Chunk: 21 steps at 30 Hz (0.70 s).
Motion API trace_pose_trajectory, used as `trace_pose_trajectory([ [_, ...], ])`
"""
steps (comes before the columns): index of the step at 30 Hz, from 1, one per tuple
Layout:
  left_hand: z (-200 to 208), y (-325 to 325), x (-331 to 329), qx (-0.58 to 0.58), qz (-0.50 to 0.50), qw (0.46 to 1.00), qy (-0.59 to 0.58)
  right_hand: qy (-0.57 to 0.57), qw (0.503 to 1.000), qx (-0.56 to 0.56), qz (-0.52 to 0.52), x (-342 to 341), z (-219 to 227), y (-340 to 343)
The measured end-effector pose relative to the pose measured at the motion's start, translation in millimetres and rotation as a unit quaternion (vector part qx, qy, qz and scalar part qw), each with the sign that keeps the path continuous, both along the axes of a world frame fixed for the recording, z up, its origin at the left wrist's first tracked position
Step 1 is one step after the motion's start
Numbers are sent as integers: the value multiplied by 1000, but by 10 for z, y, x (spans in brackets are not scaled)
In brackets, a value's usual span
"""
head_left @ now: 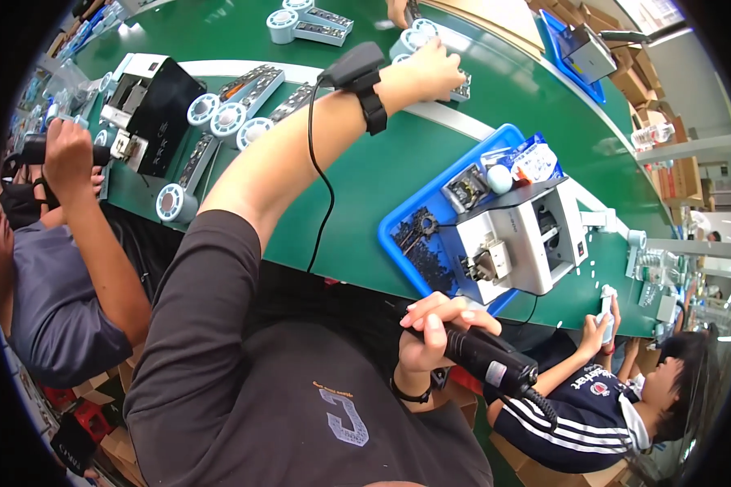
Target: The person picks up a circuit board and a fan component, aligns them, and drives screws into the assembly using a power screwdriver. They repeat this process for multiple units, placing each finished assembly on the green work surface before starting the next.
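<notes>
My left hand (pixel 433 71) reaches across the green table (pixel 357 203), fingers curled over a pale blue housing (pixel 421 32) with a round head and a long grey handle; the hand hides its middle. A black device is strapped to that wrist, its cable hanging down. Close to my body, my right hand (pixel 443 326) is wrapped round a black electric screwdriver (pixel 495 365) with a coiled cord. Just beyond it, a white and black machine (pixel 520 239) sits on a blue tray (pixel 394 227) holding many small black parts.
Similar housings (pixel 228 119) lie to the left, with more (pixel 309 28) at the far side. A second machine (pixel 150 105) stands at left beside a co-worker's hand (pixel 69 158) on a black tool. At right another person's hands (pixel 599 329) hold a white item. A blue-white packet (pixel 536 160) lies in the tray.
</notes>
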State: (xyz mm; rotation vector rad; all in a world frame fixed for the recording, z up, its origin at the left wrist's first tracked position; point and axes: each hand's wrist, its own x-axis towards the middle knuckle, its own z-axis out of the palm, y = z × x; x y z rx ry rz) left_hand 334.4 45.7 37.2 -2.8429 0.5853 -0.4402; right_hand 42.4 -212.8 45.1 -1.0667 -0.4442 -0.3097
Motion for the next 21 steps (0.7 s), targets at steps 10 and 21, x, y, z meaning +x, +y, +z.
trace_pose_trajectory([
  [10, -20, -619, -86, -56, -83, 992, -76, 16, 999, -35, -1, 136, -82, 12],
  [21, -68, -792, 590, -22, 48, 998, 42, 29, 995, -82, 40, -84, -140, 91],
])
